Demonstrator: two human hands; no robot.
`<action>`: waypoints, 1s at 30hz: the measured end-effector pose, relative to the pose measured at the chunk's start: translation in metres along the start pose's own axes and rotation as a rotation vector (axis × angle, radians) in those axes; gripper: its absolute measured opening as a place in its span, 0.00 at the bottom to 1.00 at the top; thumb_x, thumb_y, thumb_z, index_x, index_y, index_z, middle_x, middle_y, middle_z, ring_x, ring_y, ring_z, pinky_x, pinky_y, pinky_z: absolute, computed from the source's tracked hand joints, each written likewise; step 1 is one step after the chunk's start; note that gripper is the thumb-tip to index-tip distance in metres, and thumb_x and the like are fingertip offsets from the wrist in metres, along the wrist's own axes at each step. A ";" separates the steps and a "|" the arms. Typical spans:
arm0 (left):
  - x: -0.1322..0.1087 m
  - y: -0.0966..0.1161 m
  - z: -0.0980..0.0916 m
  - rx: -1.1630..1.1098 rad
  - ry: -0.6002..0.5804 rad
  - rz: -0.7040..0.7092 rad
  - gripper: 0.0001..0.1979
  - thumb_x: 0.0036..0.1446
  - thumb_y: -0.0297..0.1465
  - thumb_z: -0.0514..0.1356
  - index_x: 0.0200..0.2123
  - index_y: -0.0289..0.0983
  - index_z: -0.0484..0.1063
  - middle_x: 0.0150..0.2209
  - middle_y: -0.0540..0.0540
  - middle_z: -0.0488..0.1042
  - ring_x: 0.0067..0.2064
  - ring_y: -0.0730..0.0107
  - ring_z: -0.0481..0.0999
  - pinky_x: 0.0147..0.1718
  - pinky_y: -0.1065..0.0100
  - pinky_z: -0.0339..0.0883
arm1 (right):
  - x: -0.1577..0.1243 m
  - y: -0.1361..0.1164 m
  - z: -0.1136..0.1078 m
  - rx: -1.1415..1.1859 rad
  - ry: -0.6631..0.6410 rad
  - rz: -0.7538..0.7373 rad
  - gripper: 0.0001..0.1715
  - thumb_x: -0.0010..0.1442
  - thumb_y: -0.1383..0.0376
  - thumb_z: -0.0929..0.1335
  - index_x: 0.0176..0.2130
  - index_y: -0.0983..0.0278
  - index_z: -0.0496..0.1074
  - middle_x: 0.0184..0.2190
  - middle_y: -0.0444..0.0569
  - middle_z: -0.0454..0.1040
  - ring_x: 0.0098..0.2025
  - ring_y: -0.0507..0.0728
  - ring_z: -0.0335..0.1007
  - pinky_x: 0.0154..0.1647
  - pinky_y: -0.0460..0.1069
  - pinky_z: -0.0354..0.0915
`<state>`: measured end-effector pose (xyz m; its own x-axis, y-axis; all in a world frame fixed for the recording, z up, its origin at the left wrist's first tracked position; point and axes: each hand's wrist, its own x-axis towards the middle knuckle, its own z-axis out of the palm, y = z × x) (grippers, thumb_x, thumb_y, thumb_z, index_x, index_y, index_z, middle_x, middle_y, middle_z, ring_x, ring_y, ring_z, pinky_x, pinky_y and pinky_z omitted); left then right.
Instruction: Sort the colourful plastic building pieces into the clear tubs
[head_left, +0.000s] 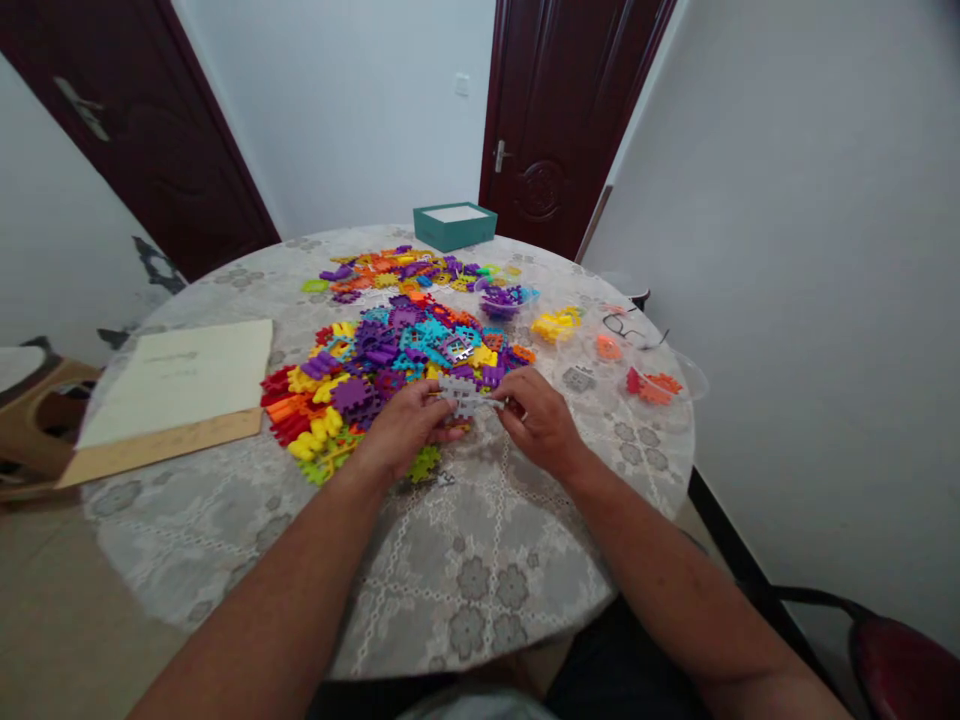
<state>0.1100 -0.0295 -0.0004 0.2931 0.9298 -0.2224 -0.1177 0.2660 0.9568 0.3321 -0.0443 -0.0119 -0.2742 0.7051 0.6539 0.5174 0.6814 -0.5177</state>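
Observation:
A grey-white notched plastic piece (459, 396) is held above the table between my two hands. My left hand (409, 425) grips its left side, thumb on top and fingers beneath. With a pinch, my right hand (536, 415) holds a thin pale part at the piece's right edge; whether it is joined to the piece cannot be made out. Just beyond my hands lies a large heap of coloured interlocking pieces (405, 345), purple, blue, yellow, red and green. A green piece (424, 464) rests under my left hand.
A second row of coloured pieces (390, 268) lies farther back, before a green box (455, 226). Yellow pieces (556, 324), orange pieces (658, 388) and glasses (634, 328) are at the right. Paper (187, 375) and a brown strip (169, 447) lie left.

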 end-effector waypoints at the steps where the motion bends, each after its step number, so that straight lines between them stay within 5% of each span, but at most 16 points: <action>1: -0.001 0.000 0.001 -0.001 -0.021 -0.017 0.13 0.57 0.32 0.70 0.45 0.37 0.76 0.48 0.41 0.82 0.41 0.64 0.85 0.38 0.65 0.82 | 0.000 0.000 0.002 -0.037 0.002 -0.040 0.12 0.64 0.75 0.66 0.44 0.61 0.74 0.42 0.51 0.72 0.43 0.57 0.70 0.45 0.50 0.67; 14: 0.000 -0.006 -0.003 -0.087 -0.150 -0.093 0.20 0.56 0.38 0.73 0.48 0.36 0.75 0.50 0.37 0.81 0.44 0.61 0.86 0.39 0.66 0.81 | -0.006 0.008 0.009 -0.375 -0.260 -0.081 0.14 0.70 0.72 0.62 0.40 0.61 0.76 0.41 0.49 0.72 0.44 0.57 0.67 0.46 0.50 0.67; 21: 0.002 -0.004 0.000 0.067 -0.042 -0.001 0.20 0.51 0.36 0.74 0.45 0.38 0.75 0.44 0.44 0.82 0.44 0.61 0.84 0.44 0.60 0.81 | -0.004 0.004 0.011 -0.183 -0.230 -0.097 0.22 0.66 0.74 0.63 0.56 0.61 0.74 0.55 0.55 0.73 0.57 0.61 0.68 0.60 0.58 0.68; 25: 0.001 -0.003 0.003 0.147 -0.104 0.101 0.21 0.53 0.39 0.72 0.48 0.38 0.75 0.46 0.43 0.81 0.47 0.57 0.82 0.47 0.53 0.81 | 0.001 -0.001 0.015 0.078 -0.013 0.246 0.27 0.65 0.66 0.70 0.62 0.60 0.69 0.54 0.54 0.74 0.45 0.57 0.74 0.51 0.57 0.74; 30: 0.000 -0.012 0.004 0.254 -0.256 0.210 0.22 0.61 0.42 0.67 0.56 0.41 0.74 0.54 0.42 0.78 0.51 0.55 0.80 0.46 0.53 0.82 | 0.005 0.001 0.021 0.554 -0.129 0.574 0.31 0.61 0.58 0.74 0.61 0.60 0.69 0.46 0.49 0.78 0.38 0.55 0.75 0.38 0.50 0.74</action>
<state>0.1154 -0.0335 -0.0109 0.5176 0.8556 0.0054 0.0287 -0.0237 0.9993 0.3142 -0.0362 -0.0205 -0.1971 0.9685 0.1519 0.1385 0.1809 -0.9737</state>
